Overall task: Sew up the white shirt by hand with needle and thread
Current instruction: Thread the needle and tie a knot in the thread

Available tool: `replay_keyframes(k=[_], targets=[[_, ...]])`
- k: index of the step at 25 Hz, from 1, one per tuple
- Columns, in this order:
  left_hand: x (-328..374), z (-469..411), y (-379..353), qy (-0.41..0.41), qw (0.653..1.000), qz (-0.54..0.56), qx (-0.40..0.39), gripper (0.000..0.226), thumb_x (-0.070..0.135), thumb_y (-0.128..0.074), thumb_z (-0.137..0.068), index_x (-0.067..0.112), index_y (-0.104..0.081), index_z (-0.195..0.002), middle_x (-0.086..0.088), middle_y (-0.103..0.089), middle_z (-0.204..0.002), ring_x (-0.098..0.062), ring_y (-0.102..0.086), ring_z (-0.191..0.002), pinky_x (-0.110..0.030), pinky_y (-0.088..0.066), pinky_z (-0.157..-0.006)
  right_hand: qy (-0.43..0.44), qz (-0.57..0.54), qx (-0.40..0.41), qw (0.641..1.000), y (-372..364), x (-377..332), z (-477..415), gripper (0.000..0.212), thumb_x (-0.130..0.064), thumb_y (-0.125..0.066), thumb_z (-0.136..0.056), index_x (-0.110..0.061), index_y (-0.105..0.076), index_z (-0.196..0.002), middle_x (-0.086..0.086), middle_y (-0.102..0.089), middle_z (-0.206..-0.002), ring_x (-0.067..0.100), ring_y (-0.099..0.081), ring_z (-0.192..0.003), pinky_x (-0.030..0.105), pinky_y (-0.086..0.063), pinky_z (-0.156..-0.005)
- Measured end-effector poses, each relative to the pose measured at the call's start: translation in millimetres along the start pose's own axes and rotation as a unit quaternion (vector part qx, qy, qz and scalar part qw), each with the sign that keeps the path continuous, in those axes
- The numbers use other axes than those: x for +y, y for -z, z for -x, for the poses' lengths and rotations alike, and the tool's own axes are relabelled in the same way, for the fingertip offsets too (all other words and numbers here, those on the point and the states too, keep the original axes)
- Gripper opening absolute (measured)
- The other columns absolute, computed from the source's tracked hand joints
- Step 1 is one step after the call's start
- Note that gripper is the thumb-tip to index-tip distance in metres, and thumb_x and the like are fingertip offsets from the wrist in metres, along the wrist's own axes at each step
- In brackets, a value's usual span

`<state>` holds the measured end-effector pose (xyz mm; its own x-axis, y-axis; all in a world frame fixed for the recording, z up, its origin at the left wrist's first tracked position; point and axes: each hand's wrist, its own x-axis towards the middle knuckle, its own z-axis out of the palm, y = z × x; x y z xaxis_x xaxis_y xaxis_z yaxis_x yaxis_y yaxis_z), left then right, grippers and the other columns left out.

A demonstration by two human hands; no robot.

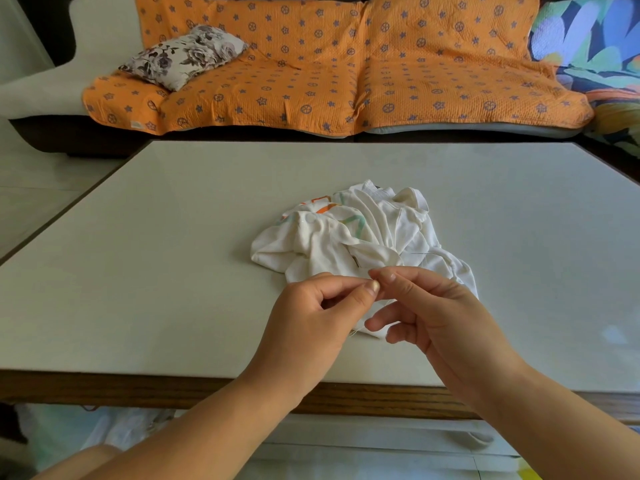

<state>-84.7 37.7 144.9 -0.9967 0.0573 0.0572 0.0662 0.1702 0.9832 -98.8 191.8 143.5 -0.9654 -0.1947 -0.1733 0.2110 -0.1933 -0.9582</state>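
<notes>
hands pinching thread, crumpled white shirt

The shirt lies on the table, a bit right of the middle. The sofa stands behind the table, and a pillow lies on its left side.

Soft even daylight, sharp focus, edges bowed
</notes>
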Motion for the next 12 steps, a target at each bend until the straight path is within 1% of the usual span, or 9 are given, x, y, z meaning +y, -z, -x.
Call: replay_keyframes(k=[2, 6, 7, 9, 10, 12], targets=[[1.1, 0.3, -0.7, -0.002, 1.000, 0.003, -0.004, 0.018, 0.021, -0.059, -0.094, 0.020, -0.075, -0.101, 0.025, -0.048, -0.039, 0.010, -0.050, -0.045, -0.002, -0.033, -0.047, 0.002, 0.003, 0.000, 1.000, 0.3, -0.1, 0.3, 0.026, -0.028, -0.066, -0.076, -0.013, -0.078, -0.093, 0.014, -0.074, -0.094, 0.022, -0.068, -0.066, 0.023, -0.052, -0.053], [1.4, 0.6, -0.8, -0.011, 1.000, 0.001, -0.001, 0.018, 0.022, -0.059, -0.094, 0.022, -0.076, -0.100, 0.025, -0.051, -0.043, 0.008, -0.052, -0.047, -0.003, -0.034, -0.049, 0.002, -0.004, -0.003, 1.000, 0.0, 0.0, 0.3, 0.027, -0.027, -0.065, -0.077, -0.012, -0.078, -0.096, 0.014, -0.074, -0.096, 0.022, -0.068, -0.066, 0.023, -0.052, -0.053], [0.7, 0.6, -0.5, -0.013, 1.000, 0.000, 0.002, 0.017, 0.023, -0.060, -0.094, 0.024, -0.077, -0.099, 0.024, -0.056, -0.048, 0.006, -0.055, -0.051, -0.003, -0.036, -0.052, 0.002, -0.007, -0.004, 1.000, 0.0, 0.0, 0.1, 0.027, -0.027, -0.065, -0.077, -0.012, -0.078, -0.096, 0.014, -0.074, -0.096, 0.022, -0.068, -0.066, 0.023, -0.052, -0.053], [-2.1, -0.3, 0.1, -0.018, 1.000, -0.001, 0.011, 0.016, 0.026, -0.063, -0.092, 0.030, -0.078, -0.094, 0.018, -0.070, -0.070, -0.001, -0.064, -0.068, -0.005, -0.043, -0.060, 0.001, -0.013, -0.007, 1.000, 0.3, 0.5, -0.3, 0.027, -0.026, -0.065, -0.078, -0.012, -0.077, -0.097, 0.013, -0.074, -0.095, 0.022, -0.068, -0.065, 0.023, -0.052, -0.053], [-3.9, -0.9, 0.3, -0.020, 1.000, -0.002, 0.015, 0.015, 0.027, -0.063, -0.091, 0.032, -0.078, -0.092, 0.014, -0.074, -0.080, -0.004, -0.066, -0.076, -0.006, -0.045, -0.064, 0.000, -0.016, -0.009, 1.000, 0.4, 0.7, -0.6, 0.027, -0.026, -0.064, -0.078, -0.012, -0.077, -0.098, 0.013, -0.074, -0.095, 0.021, -0.068, -0.065, 0.023, -0.052, -0.052], [-5.7, -1.1, 0.9, -0.025, 1.000, -0.004, 0.018, 0.015, 0.027, -0.064, -0.090, 0.034, -0.077, -0.090, 0.011, -0.075, -0.087, -0.005, -0.067, -0.083, -0.008, -0.047, -0.069, 0.000, -0.022, -0.013, 1.000, 0.4, 1.3, -0.9, 0.028, -0.025, -0.064, -0.079, -0.011, -0.076, -0.100, 0.013, -0.074, -0.094, 0.021, -0.068, -0.065, 0.023, -0.052, -0.052]])
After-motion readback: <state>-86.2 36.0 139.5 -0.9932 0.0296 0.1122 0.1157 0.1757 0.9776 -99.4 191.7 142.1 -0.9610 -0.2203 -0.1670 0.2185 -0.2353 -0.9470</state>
